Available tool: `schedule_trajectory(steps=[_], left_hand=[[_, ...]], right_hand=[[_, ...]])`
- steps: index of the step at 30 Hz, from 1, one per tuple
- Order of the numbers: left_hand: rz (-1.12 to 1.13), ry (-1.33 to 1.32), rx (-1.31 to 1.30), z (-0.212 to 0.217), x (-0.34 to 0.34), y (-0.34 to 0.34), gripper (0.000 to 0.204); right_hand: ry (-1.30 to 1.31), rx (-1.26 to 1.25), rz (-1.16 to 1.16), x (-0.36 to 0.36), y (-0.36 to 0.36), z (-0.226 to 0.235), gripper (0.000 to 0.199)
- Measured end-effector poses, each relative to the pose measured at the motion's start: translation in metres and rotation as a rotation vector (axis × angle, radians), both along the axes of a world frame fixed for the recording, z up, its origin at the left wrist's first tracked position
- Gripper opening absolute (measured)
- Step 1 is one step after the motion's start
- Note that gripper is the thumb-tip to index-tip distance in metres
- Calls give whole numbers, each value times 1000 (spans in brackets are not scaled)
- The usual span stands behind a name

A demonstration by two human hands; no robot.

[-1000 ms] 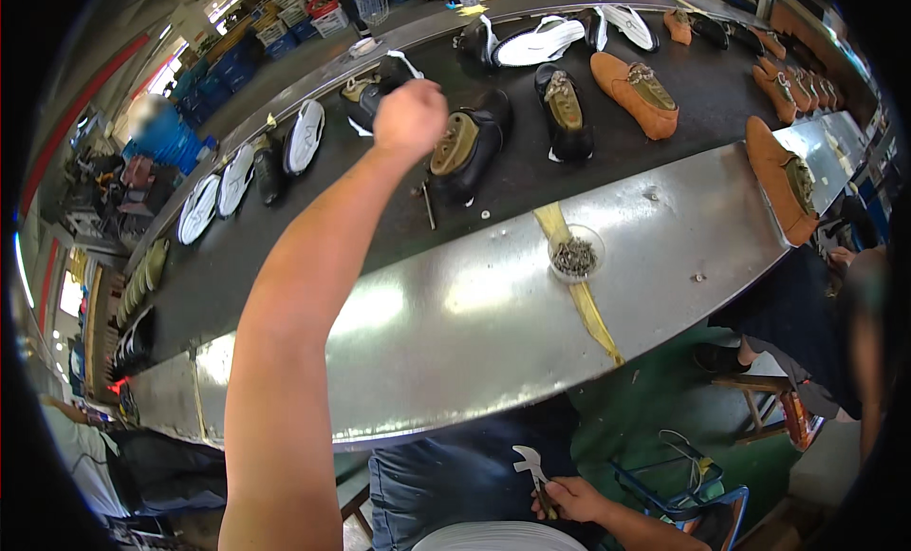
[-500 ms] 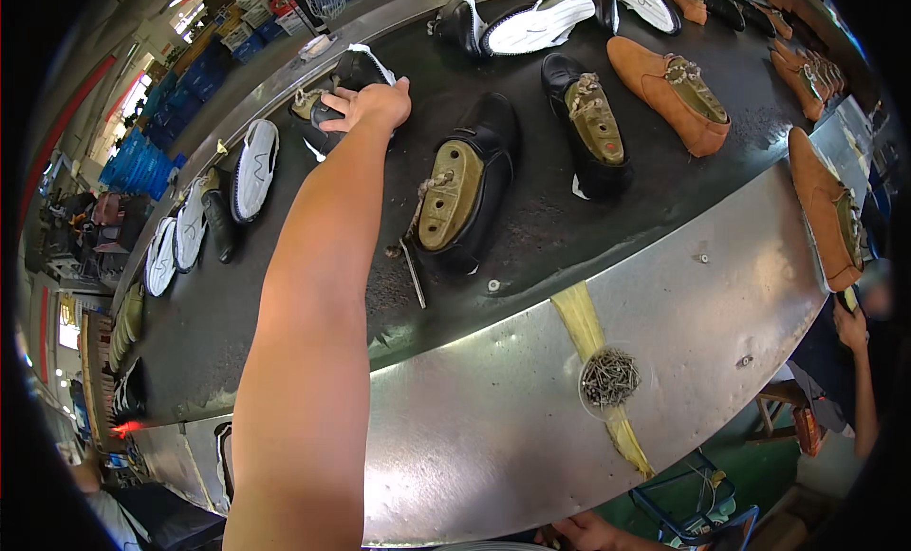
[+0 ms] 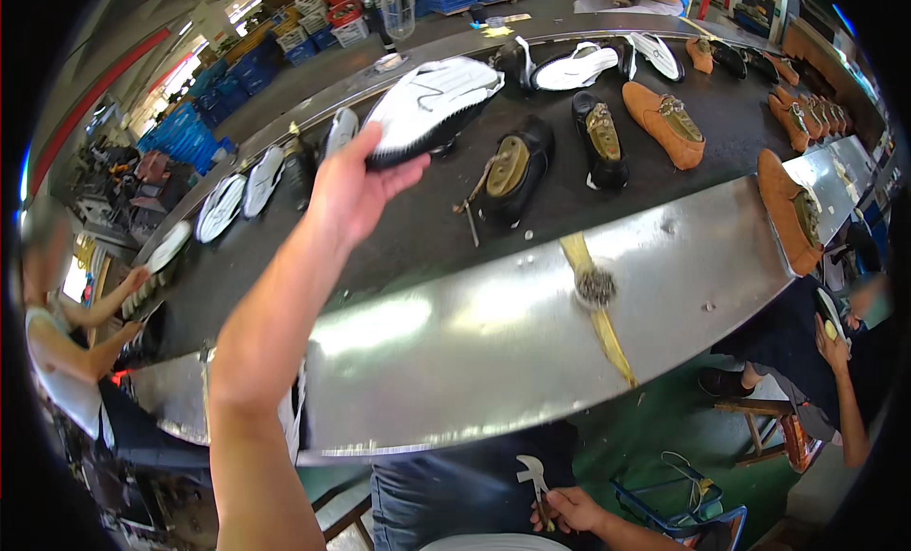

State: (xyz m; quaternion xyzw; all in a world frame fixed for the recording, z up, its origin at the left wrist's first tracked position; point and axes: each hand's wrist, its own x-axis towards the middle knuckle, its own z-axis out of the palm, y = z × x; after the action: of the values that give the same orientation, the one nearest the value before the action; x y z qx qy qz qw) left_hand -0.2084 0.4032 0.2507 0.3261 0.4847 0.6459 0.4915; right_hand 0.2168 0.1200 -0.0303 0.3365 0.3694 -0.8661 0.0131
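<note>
Left hand (image 3: pixel 349 192) is up over the conveyor belt (image 3: pixel 418 238), grip closed on the heel end of a white-soled shoe (image 3: pixel 432 103), sole facing up, shoe lifted clear of the belt and tilted (thumb on the near side, fingers wrapped behind). Right hand (image 3: pixel 569 509) is low at the lap, grip closed around the handle of a metal hand tool (image 3: pixel 531 477), head pointing up. On the belt just right of the lifted shoe: black shoe on a gold last (image 3: pixel 512 169), another black one (image 3: pixel 600 138) beside it, tan shoe (image 3: pixel 664 124) further right. A wire brush head (image 3: pixel 595 287) sits on a yellow strip on the steel table (image 3: pixel 455 352) edge. Another person's arms (image 3: pixel 95 314) at far left
</note>
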Motion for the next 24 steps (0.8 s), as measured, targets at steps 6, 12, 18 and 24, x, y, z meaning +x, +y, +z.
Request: schedule_trajectory(steps=[6, 12, 18, 24], left_hand=[[-213, -77, 22, -40, 65, -298, 107], [-261, 73, -182, -155, 177, -475, 107], [-493, 994, -527, -224, 201, -506, 103], [-464, 820, -703, -228, 195, -390, 79]], right_hand=[[-30, 37, 24, 22, -50, 4, 55], [-42, 9, -226, 67, -115, -19, 62], [0, 118, -402, 59, -119, -8, 60], [-220, 293, -172, 50, -108, 35, 30]])
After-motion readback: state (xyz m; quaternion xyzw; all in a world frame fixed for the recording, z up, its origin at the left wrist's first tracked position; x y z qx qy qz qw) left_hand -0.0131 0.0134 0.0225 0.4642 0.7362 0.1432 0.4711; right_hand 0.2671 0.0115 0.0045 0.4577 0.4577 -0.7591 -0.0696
